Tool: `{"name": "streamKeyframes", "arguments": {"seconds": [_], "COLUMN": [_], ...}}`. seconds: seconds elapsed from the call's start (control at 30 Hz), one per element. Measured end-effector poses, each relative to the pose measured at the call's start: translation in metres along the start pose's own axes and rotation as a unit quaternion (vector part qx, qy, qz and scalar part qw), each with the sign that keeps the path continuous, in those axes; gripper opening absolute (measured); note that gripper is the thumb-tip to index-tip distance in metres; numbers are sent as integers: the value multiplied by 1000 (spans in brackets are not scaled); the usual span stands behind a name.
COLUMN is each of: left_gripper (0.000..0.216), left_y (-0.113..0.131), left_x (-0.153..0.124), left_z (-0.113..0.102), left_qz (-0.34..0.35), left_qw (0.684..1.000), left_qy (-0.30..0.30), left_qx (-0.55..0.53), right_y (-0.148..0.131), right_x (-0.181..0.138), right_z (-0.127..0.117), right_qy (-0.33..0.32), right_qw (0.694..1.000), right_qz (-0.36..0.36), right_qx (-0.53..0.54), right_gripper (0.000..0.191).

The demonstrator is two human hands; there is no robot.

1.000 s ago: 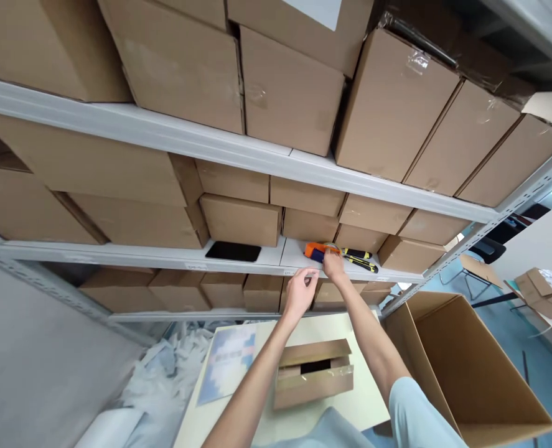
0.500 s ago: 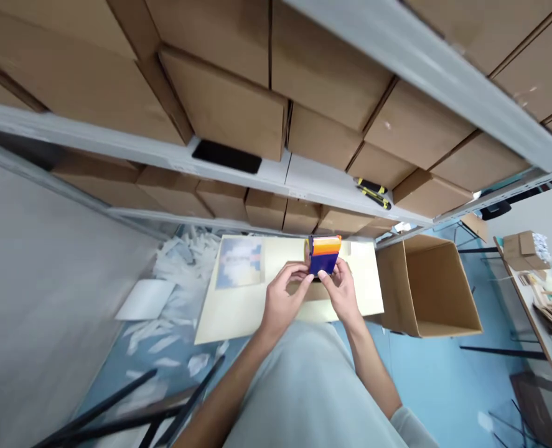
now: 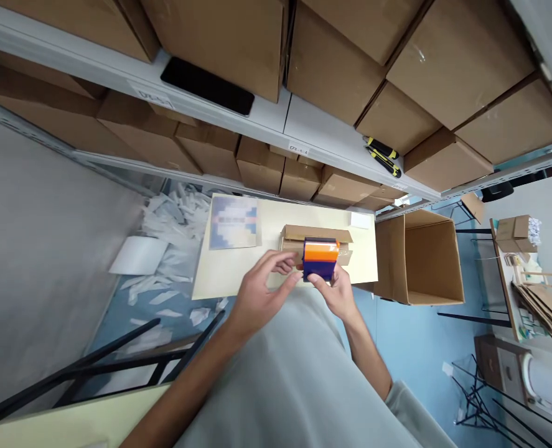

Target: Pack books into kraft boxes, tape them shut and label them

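Observation:
My right hand grips a navy and orange tape dispenser, thumb on its lower front face and fingers mostly hidden behind it. My left hand is at the dispenser's left side, fingers curved and spread apart from the thumb. Its thumb tip comes close to the dispenser's lower left corner; whether it touches I cannot tell. Just beyond, a small cardboard box with flaps lies on the pale yellow table, partly hidden by the dispenser.
A printed sheet lies left on the table, a small white item right. A large open carton stands at the table's right. Utility knives and a black phone-like slab rest on the box-filled shelf. Paper scraps cover the left floor.
My left hand has come off the dispenser and moved left, while my right hand keeps hold. The dispenser now appears tilted toward me. The view has tipped down, showing more of the cardboard box.

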State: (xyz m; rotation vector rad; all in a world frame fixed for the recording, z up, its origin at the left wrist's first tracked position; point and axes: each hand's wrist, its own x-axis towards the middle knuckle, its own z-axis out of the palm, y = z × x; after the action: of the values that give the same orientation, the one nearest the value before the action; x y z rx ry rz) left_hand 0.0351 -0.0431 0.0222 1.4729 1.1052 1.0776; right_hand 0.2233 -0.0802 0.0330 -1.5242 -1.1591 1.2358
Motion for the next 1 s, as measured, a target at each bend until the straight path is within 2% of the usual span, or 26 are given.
{"name": "streamKeyframes", "arguments": {"seconds": [0.1, 0.23, 0.4, 0.6, 0.77, 1.0], "left_gripper": [38, 37, 32, 28, 26, 25], "left_y": [17, 42, 61, 67, 67, 67], "left_x": [10, 23, 31, 36, 34, 27], "left_z": [-21, -42, -46, -46, -47, -53], "left_qz": [7, 53, 95, 112, 129, 123], "left_qw": [1000, 997, 984, 970, 961, 959], "left_qy": [11, -48, -146, -209, -235, -249], "left_qx": [-5, 2, 49, 63, 63, 63], "right_y": [-4, -8, -11, -20, -23, -24], "right_x": [-13, -25, -32, -38, -40, -42], "right_z": [-4, -16, -30, -43, -51, -52], "right_qy": [-25, -36, -50, -52, -61, -78], "right_qw": [998, 980, 947, 916, 894, 882], "right_qz": [-29, -102, -188, -236, -260, -256], "right_qx": [-53, -167, -256, -322, -359, -387], "right_gripper": [47, 29, 17, 11, 11, 11]}}
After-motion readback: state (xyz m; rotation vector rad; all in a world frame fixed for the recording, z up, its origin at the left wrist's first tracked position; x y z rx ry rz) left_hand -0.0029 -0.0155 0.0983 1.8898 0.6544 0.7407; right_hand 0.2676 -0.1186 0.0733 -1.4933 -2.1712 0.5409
